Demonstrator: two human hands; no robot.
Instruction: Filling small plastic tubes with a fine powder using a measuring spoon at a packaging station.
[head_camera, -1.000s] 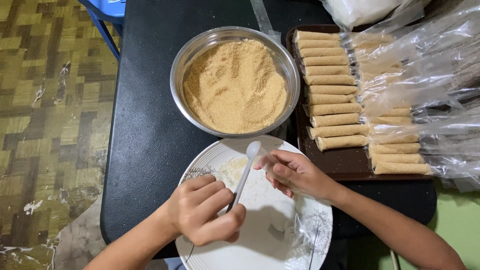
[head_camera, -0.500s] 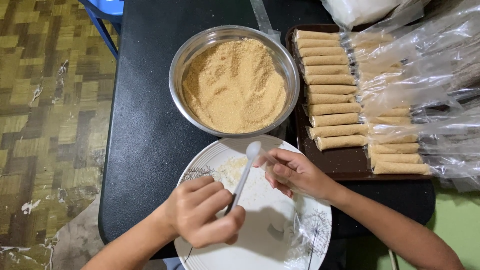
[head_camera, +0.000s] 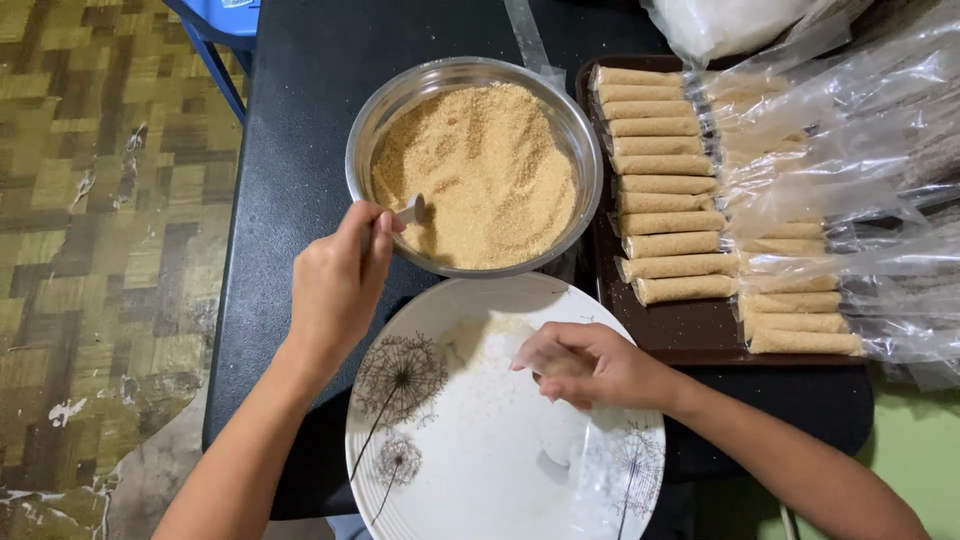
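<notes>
My left hand (head_camera: 338, 285) grips a white spoon (head_camera: 410, 211), and the spoon's tip is dipped into the tan crumbs near the left edge of a round metal bowl (head_camera: 570, 130). My right hand (head_camera: 590, 365) rests curled over a white plate (head_camera: 480, 470) with dark dandelion prints and appears to hold a small pale piece against the plate; the fingers hide most of it. A faint pale smear lies on the plate just left of that hand.
A dark brown tray (head_camera: 690, 335) to the right holds a column of crumb-coated rolls (head_camera: 665, 185). Clear plastic wrappers (head_camera: 850, 170) with more rolls cover its right side. Everything stands on a black table (head_camera: 290, 150); patterned floor lies to the left.
My left hand lifted the spoon off the plate and moved up into the bowl of crumbs. My right hand slid a little lower and to the right on the plate.
</notes>
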